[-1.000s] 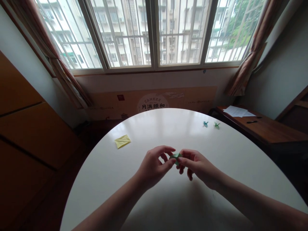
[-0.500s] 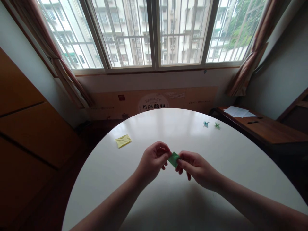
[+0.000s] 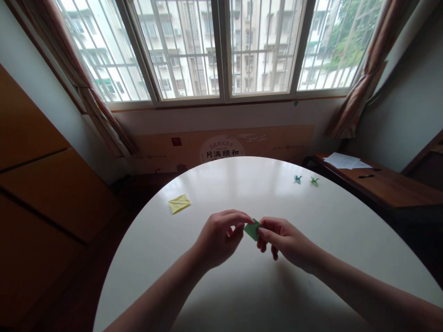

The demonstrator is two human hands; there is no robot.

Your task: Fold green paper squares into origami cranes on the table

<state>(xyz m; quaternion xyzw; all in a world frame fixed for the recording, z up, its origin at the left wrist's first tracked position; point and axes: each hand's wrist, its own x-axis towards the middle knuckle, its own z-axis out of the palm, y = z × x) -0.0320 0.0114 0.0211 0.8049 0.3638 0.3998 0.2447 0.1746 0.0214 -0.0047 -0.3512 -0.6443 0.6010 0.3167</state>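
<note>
A small folded piece of green paper (image 3: 252, 230) is held up over the white table. My right hand (image 3: 285, 237) pinches its right side between thumb and fingers, the lower fingers curled beneath. On the other side, my left hand (image 3: 221, 237) is closed about the paper's left corner: the index fingertip lies along the upper edge and the thumb is by the corner. The paper's underside and some of my left fingers are hidden. A folded piece of yellow paper (image 3: 179, 204) lies flat on the table, farther off to the left.
Two small paper cranes, one blue (image 3: 298, 179) and one green (image 3: 314, 181), stand near the round table's (image 3: 148, 272) far right edge. Past that edge is a brown wooden bench (image 3: 391, 184) with white sheets (image 3: 347, 161) on it. A barred window and curtains are behind.
My left index finger has stretched out over the paper's upper edge, and its thumb has drawn back a little. My right hand keeps its pinch. The view has shifted slightly.
</note>
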